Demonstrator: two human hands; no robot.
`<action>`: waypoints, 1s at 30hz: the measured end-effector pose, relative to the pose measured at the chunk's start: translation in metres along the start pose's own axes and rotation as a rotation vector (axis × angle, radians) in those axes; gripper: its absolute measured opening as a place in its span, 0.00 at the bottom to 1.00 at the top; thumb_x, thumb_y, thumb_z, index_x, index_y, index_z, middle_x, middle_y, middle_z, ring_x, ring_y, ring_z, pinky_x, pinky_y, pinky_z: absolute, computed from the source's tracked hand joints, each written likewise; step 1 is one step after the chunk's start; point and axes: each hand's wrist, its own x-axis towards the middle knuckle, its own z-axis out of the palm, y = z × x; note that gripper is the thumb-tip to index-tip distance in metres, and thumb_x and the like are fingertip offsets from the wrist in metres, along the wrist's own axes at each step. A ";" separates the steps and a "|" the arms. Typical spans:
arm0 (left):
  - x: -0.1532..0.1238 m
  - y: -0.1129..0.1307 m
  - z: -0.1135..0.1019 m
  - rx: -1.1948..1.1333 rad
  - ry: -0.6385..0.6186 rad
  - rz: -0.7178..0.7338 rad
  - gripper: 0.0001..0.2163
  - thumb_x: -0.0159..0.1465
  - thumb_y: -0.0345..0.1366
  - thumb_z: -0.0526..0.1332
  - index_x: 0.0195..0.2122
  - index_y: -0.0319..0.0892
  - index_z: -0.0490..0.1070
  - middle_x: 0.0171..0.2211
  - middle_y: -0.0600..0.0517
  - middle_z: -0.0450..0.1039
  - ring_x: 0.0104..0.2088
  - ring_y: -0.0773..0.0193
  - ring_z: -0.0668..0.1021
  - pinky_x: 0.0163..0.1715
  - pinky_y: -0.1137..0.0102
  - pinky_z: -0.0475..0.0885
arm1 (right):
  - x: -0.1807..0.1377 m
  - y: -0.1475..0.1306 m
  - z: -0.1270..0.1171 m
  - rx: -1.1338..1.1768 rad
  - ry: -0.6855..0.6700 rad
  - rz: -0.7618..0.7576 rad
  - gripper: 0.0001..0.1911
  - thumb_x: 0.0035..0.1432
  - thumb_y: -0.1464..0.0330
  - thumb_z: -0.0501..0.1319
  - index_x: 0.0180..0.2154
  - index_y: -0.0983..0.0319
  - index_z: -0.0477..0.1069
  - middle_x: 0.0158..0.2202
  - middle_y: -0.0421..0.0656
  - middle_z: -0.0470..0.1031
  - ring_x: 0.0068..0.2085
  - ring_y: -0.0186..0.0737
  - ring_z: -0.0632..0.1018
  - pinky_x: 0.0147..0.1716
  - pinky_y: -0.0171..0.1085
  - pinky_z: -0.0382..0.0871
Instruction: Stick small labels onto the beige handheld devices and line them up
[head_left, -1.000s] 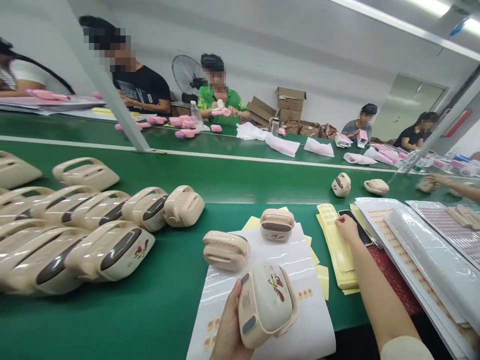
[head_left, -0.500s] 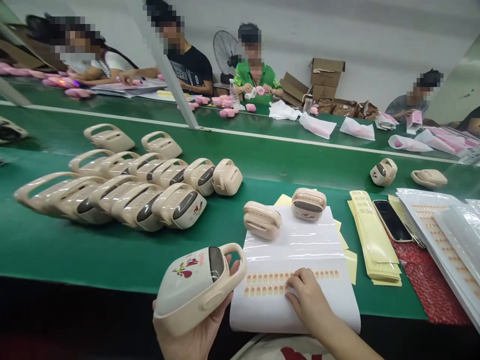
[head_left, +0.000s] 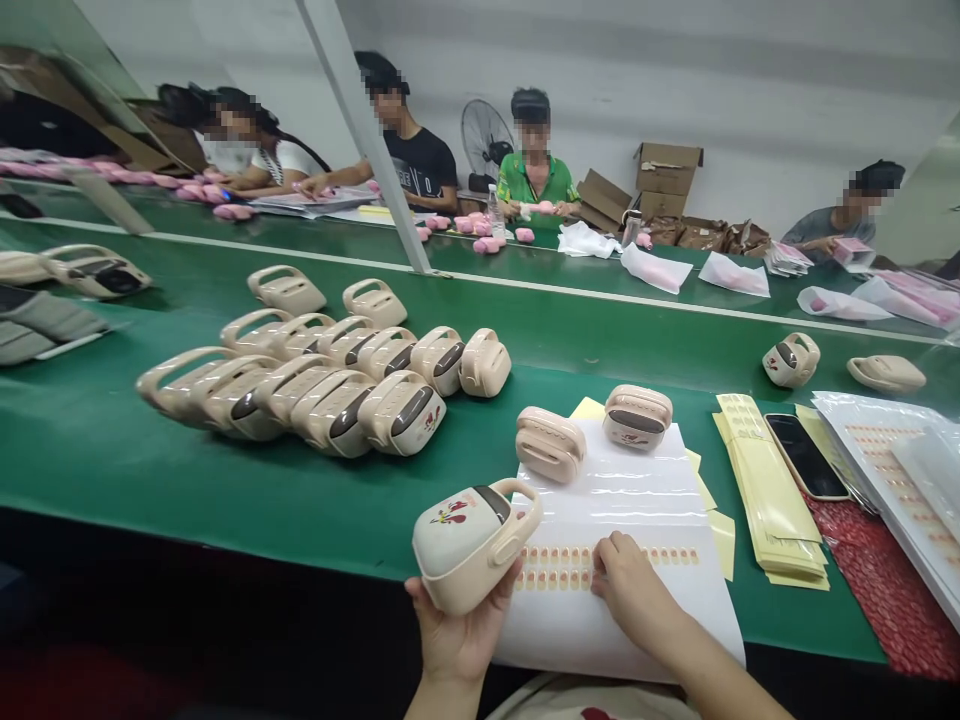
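My left hand [head_left: 465, 630] holds a cream handled device [head_left: 469, 550] from below, tilted, its dark window and red printed picture facing up. Its kind is not certain. Under my right hand [head_left: 630, 580] lies a white sheet [head_left: 622, 640] with two rows of small orange stickers [head_left: 559, 555]. The fingertips of that hand are pinched together on the sticker rows, and whatever is between them is hidden. Two more such devices rest on the sheet's far end, one with its underside or back showing [head_left: 551, 445] and one with its dark window showing [head_left: 637, 415].
Several similar devices [head_left: 401, 412] stand grouped on the green table [head_left: 315, 510]. At right are yellow label strips [head_left: 765, 500], a phone [head_left: 806, 455], red bubble wrap [head_left: 862, 570] and more sticker sheets [head_left: 885, 440]. A post [head_left: 367, 140] rises beyond; co-workers sit across with pink items.
The view has turned left, so things appear further right. My left hand has carried the device a little away from me and closer to the sheet. My right hand stays on the sticker rows.
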 end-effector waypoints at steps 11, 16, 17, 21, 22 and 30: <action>-0.001 -0.027 0.005 -0.117 -0.001 -0.090 0.24 0.54 0.59 0.53 0.49 0.55 0.67 0.44 0.55 0.76 0.50 0.62 0.73 0.51 0.68 0.63 | 0.001 -0.050 -0.036 0.972 0.014 0.006 0.04 0.46 0.67 0.61 0.26 0.60 0.69 0.23 0.38 0.70 0.26 0.35 0.68 0.27 0.34 0.62; 0.004 -0.037 0.008 -0.221 -0.497 -0.063 0.24 0.61 0.53 0.48 0.50 0.45 0.68 0.51 0.47 0.71 0.53 0.61 0.69 0.53 0.70 0.61 | 0.008 -0.066 -0.022 0.972 0.179 0.013 0.05 0.45 0.66 0.61 0.24 0.61 0.70 0.23 0.38 0.70 0.24 0.32 0.64 0.25 0.33 0.58; 0.005 -0.038 0.008 -0.233 -0.577 -0.044 0.24 0.62 0.51 0.47 0.52 0.42 0.66 0.53 0.45 0.69 0.54 0.60 0.68 0.54 0.70 0.60 | 0.009 -0.066 -0.021 0.930 0.196 0.005 0.05 0.45 0.66 0.61 0.24 0.61 0.70 0.24 0.38 0.70 0.24 0.32 0.63 0.25 0.33 0.57; 0.008 -0.039 0.013 -0.256 -0.688 -0.003 0.24 0.65 0.47 0.43 0.56 0.39 0.61 0.55 0.43 0.65 0.56 0.58 0.65 0.55 0.68 0.57 | 0.008 -0.063 -0.027 0.833 0.157 -0.015 0.04 0.45 0.67 0.60 0.24 0.61 0.70 0.22 0.37 0.68 0.23 0.31 0.61 0.23 0.32 0.56; 0.008 -0.039 0.015 -0.252 -0.694 0.003 0.23 0.65 0.47 0.43 0.56 0.40 0.61 0.55 0.43 0.65 0.56 0.59 0.65 0.55 0.69 0.57 | 0.008 -0.062 -0.030 0.823 0.143 -0.016 0.04 0.45 0.67 0.60 0.24 0.61 0.70 0.22 0.37 0.67 0.22 0.31 0.61 0.23 0.32 0.55; 0.006 -0.041 0.022 -0.202 -0.687 0.031 0.22 0.66 0.46 0.43 0.55 0.42 0.62 0.53 0.46 0.68 0.54 0.60 0.68 0.54 0.69 0.60 | 0.010 -0.063 -0.039 0.736 0.101 -0.036 0.03 0.46 0.69 0.58 0.24 0.62 0.69 0.21 0.36 0.64 0.22 0.31 0.61 0.23 0.32 0.55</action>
